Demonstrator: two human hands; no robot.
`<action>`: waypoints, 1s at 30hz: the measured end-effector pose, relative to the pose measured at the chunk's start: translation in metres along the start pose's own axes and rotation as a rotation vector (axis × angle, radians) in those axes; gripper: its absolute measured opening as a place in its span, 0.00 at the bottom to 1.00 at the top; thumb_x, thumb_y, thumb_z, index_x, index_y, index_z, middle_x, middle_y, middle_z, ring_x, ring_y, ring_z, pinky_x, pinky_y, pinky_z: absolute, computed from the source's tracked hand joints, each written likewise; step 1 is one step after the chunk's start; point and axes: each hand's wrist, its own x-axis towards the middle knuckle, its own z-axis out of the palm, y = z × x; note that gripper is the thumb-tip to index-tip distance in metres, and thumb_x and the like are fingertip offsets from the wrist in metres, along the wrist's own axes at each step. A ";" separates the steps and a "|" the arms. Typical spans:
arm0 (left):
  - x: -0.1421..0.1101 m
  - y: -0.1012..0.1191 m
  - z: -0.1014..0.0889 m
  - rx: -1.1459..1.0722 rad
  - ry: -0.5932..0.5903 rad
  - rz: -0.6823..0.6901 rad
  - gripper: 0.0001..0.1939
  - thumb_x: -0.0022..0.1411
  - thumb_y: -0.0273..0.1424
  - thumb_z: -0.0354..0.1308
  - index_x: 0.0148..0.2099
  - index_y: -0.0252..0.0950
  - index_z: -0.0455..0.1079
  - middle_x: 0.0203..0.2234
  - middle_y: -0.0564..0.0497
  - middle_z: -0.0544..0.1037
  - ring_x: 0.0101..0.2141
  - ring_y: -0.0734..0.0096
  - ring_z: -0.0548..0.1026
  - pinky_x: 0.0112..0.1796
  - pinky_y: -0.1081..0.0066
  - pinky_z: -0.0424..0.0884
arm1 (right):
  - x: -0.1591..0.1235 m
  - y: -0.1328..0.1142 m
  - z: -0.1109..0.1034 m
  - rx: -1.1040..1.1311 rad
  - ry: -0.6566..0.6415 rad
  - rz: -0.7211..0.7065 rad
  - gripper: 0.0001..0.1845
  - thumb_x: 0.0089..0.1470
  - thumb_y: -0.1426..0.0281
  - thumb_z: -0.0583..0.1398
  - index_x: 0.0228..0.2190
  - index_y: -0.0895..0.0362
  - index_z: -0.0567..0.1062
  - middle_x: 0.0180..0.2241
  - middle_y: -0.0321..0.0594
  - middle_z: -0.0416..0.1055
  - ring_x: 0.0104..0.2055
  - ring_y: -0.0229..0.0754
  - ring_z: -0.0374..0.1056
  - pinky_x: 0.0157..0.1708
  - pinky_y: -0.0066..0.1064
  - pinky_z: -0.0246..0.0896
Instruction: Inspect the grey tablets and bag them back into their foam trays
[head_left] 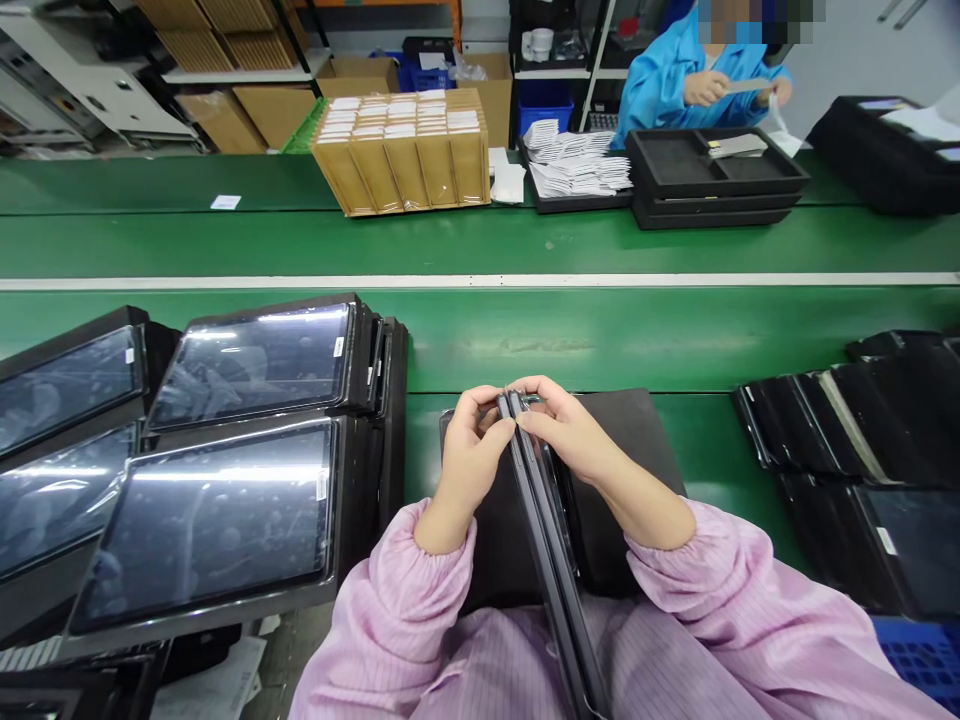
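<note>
Two slim dark-grey tablets stand on edge face to face, their long edges running from my hands down to my lap. My left hand pinches the far end from the left with thumb and fingers. On the other side, my right hand grips that same end, its thumb beside the left thumb. Some glossy film or a screen shows along the right tablet's side. Beneath the hands lies a black foam tray or pad, partly covered by my arms. The tablets' broad faces are mostly hidden.
At left, stacked black trays hold tablets in clear film. More dark tablets lean in rows at right, above a blue crate. Across the green bench are a divided carton, white packets, black trays and a co-worker in blue.
</note>
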 end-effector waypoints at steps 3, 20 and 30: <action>0.000 0.000 0.000 -0.009 -0.001 0.004 0.13 0.48 0.31 0.58 0.39 0.38 0.65 0.35 0.52 0.75 0.39 0.66 0.75 0.42 0.65 0.70 | 0.000 0.000 0.000 -0.015 0.011 -0.008 0.17 0.42 0.66 0.59 0.38 0.54 0.66 0.20 0.27 0.62 0.18 0.32 0.58 0.20 0.26 0.56; -0.005 -0.015 -0.005 -0.149 -0.147 0.072 0.24 0.46 0.31 0.64 0.47 0.38 0.64 0.44 0.48 0.71 0.51 0.60 0.68 0.54 0.60 0.62 | -0.007 0.006 -0.011 0.076 -0.103 -0.056 0.29 0.38 0.72 0.62 0.45 0.54 0.64 0.22 0.28 0.64 0.24 0.36 0.61 0.26 0.29 0.59; -0.005 -0.015 -0.003 -0.078 -0.137 0.117 0.24 0.48 0.29 0.61 0.49 0.37 0.63 0.48 0.45 0.71 0.54 0.57 0.67 0.55 0.57 0.62 | -0.009 0.007 -0.013 0.029 -0.089 -0.091 0.31 0.38 0.72 0.62 0.48 0.55 0.66 0.24 0.30 0.67 0.23 0.36 0.61 0.25 0.29 0.60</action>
